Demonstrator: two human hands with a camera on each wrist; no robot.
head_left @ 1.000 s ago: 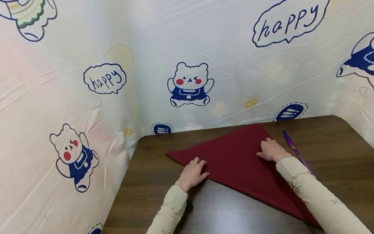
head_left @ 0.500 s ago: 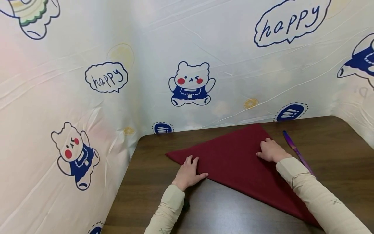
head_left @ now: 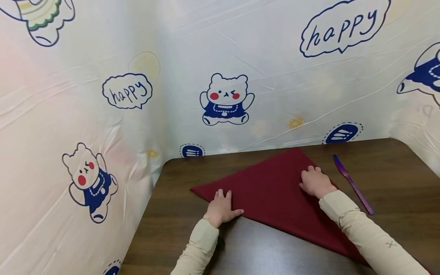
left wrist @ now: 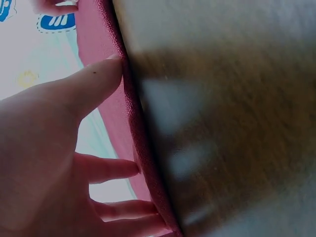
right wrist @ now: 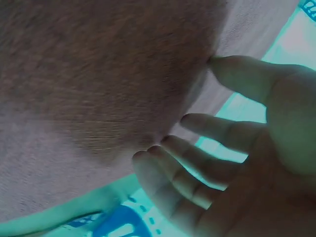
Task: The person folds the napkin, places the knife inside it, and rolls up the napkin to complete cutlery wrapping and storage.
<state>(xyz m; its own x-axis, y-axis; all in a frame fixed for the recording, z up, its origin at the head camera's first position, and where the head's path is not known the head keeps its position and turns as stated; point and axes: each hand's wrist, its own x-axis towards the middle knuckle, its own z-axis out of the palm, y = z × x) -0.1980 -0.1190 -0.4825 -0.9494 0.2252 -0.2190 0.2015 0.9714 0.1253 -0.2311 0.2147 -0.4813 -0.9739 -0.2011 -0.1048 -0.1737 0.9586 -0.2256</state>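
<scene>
One spread left hand (head_left: 220, 208) rests at the near edge of a triangular maroon cloth (head_left: 271, 194), flat on the wooden table (head_left: 168, 214); farther up, the relaxed right hand (head_left: 315, 182) touches it, neither gripping. Light, even pressure should prevent creases. Rightward lies a purple table knife (head_left: 348, 177); behind, a bear-print curtain (head_left: 178, 95).

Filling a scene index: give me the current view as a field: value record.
cloth: dark red, triangular outline, flat on table
left hand: rests on cloth's near edge
right hand: touches cloth near its right edge
knife: purple, on table, right of cloth
table: brown, wood-grain
backdrop: pale, printed bears and "happy"
</scene>
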